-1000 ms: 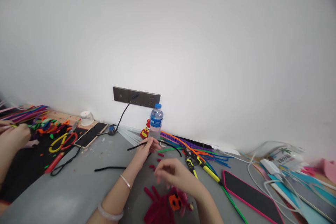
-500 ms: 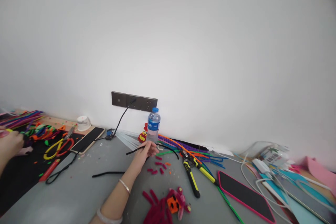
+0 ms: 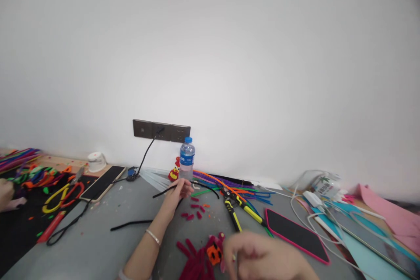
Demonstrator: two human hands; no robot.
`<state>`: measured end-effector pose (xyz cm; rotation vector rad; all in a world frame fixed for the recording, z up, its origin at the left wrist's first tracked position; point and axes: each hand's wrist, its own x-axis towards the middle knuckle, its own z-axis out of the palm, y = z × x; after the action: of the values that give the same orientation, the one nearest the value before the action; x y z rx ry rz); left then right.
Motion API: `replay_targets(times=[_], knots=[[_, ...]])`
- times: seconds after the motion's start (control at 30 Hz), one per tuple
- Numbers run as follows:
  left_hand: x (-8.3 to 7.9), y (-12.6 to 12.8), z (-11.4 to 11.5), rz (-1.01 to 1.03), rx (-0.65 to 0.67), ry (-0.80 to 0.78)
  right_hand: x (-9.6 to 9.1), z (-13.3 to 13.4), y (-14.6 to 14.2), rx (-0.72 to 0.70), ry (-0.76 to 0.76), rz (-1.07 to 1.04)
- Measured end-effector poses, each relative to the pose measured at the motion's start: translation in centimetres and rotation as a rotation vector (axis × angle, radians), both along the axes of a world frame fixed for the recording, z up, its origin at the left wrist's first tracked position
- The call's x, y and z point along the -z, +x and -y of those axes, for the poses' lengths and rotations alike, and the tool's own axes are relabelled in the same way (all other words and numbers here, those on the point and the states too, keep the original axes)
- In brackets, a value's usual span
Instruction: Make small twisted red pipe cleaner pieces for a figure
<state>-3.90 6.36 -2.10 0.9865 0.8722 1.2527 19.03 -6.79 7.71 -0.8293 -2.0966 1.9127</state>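
Note:
My left hand [image 3: 180, 189] is closed on a black pipe cleaner [image 3: 161, 192], whose ends stick out on both sides of the fingers. Another black pipe cleaner [image 3: 129, 224] lies on the table, partly behind my left forearm. At the lower right is my right hand [image 3: 262, 257], blurred, its fingers curled; whether it holds anything does not show. It overlaps a magenta fuzzy figure [image 3: 197, 264] with an orange face [image 3: 214, 253]. Short magenta cut pieces [image 3: 198, 215] lie scattered just below my left hand.
A water bottle [image 3: 187, 159] and small red-yellow figure [image 3: 174, 169] stand near the wall. Yellow-black pliers [image 3: 232, 214] lie beside colored pipe cleaners [image 3: 259, 193] and a pink-cased phone [image 3: 297, 236]. Scissors [image 3: 59, 199] and another phone [image 3: 103, 183] lie left, near another person's hand [image 3: 5, 194].
My right hand has come into view at the lower right, covering part of the pliers and the magenta figure. The left hand still grips the black pipe cleaner. The view has shifted slightly.

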Motion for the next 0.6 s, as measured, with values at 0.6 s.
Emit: replay_targets(times=[0.6], knots=[[-0.2, -0.2, -0.2, 0.047, 0.024, -0.052, 6.6, -8.5, 6.8, 1.52, 0.31, -0.624]])
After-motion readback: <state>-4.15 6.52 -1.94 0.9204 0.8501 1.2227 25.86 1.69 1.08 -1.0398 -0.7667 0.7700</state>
